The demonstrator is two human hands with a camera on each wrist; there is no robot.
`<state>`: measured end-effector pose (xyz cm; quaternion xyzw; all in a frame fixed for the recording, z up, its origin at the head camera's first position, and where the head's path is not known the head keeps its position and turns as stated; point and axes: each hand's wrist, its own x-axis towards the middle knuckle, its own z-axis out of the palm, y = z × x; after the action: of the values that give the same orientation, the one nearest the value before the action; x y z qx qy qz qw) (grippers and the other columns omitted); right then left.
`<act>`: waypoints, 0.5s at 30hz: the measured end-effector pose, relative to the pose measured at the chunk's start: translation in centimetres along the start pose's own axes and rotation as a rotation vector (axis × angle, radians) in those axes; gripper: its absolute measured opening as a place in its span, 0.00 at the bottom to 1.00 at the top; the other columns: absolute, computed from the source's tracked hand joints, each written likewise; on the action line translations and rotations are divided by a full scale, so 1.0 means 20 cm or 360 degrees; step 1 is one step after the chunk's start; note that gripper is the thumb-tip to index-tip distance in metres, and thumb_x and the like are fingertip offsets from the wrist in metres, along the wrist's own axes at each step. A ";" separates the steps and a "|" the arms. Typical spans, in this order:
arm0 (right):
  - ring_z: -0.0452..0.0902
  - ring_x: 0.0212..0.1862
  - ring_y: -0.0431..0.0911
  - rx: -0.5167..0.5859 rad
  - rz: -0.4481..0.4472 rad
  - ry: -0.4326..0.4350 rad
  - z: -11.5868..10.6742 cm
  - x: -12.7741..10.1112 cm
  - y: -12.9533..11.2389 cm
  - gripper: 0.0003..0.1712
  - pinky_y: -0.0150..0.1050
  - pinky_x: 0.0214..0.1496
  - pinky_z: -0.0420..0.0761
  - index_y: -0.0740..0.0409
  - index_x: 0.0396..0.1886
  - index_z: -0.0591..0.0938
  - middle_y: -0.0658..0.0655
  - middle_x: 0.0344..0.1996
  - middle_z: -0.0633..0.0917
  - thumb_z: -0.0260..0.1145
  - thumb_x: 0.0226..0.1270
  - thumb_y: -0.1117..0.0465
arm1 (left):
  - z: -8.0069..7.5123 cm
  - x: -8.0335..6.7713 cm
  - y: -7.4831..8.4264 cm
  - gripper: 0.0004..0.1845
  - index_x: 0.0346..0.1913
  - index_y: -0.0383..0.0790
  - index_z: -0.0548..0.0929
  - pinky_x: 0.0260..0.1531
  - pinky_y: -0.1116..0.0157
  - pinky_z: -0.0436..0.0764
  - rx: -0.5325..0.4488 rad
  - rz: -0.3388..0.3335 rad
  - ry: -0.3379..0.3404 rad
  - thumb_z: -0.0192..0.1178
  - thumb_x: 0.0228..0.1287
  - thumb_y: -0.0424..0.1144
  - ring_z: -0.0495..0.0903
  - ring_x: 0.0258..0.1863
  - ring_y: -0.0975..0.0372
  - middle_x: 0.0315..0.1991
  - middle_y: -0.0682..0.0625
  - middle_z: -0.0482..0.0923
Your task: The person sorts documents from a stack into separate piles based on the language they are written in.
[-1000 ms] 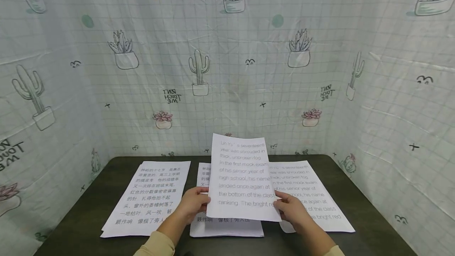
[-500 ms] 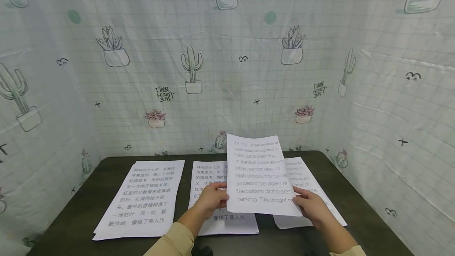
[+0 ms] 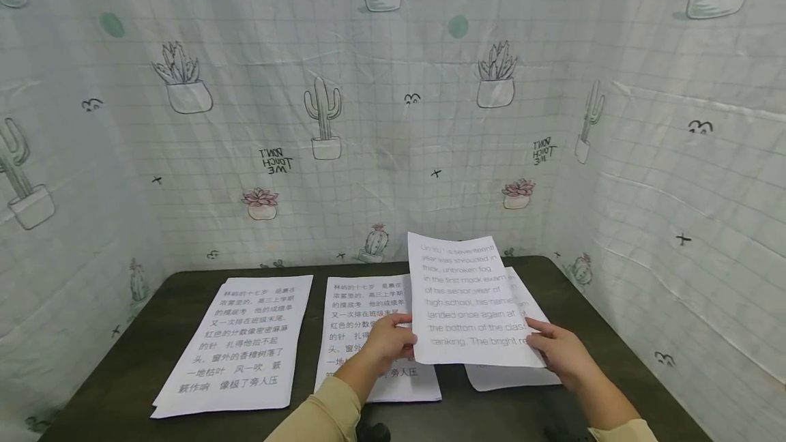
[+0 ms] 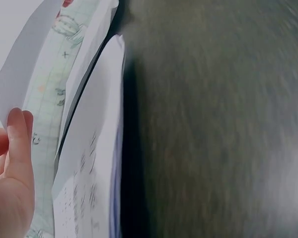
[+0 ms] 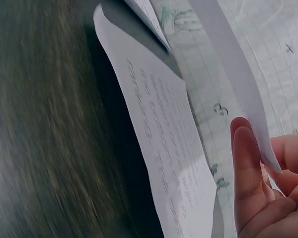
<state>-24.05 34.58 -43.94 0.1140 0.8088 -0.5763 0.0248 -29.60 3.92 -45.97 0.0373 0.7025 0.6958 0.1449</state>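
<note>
A white sheet printed with English text is held tilted up above the dark table, over the right-hand stack of English sheets. My left hand pinches its lower left edge and my right hand pinches its lower right corner. The left wrist view shows my left hand at the edge of the lifted sheet. In the right wrist view the fingers of my right hand lie against the sheet, with the English stack flat below it.
A stack of sheets with Chinese text lies at the table's left and another in the middle, partly under my left hand. Cloth walls with a cactus print close in the table on three sides.
Both hands have carried the English sheet to the right, from above the middle stack to above the right stack. The stacks on the table have not moved.
</note>
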 end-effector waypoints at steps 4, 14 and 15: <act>0.80 0.36 0.39 -0.0037 0.0018 0.0018 -0.06 -0.01 0.00 0.33 0.37 0.36 0.83 0.76 0.72 0.58 0.59 0.43 0.83 0.53 0.71 0.67 | 0.07 -0.01 0.00 0.27 0.60 0.28 0.75 0.33 0.62 0.87 -0.0012 -0.0010 0.0002 0.57 0.54 0.23 0.84 0.29 0.61 0.37 0.42 0.84; 0.78 0.41 0.41 -0.0146 0.0086 0.0078 -0.17 -0.01 0.05 0.32 0.39 0.39 0.84 0.75 0.72 0.58 0.80 0.64 0.65 0.52 0.72 0.65 | 0.21 -0.01 -0.02 0.26 0.59 0.28 0.76 0.29 0.66 0.87 -0.0032 -0.0026 -0.0052 0.57 0.53 0.22 0.83 0.26 0.63 0.33 0.44 0.81; 0.79 0.40 0.41 -0.0143 0.0091 0.0080 -0.18 -0.01 0.06 0.32 0.39 0.39 0.84 0.75 0.72 0.58 0.80 0.64 0.66 0.53 0.72 0.65 | 0.22 -0.01 -0.02 0.26 0.59 0.28 0.76 0.29 0.66 0.87 -0.0035 -0.0023 -0.0054 0.57 0.53 0.22 0.83 0.26 0.63 0.33 0.44 0.81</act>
<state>-23.34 38.35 -43.74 0.1503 0.8306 -0.5355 0.0260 -28.15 8.07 -46.34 0.0423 0.6924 0.7017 0.1622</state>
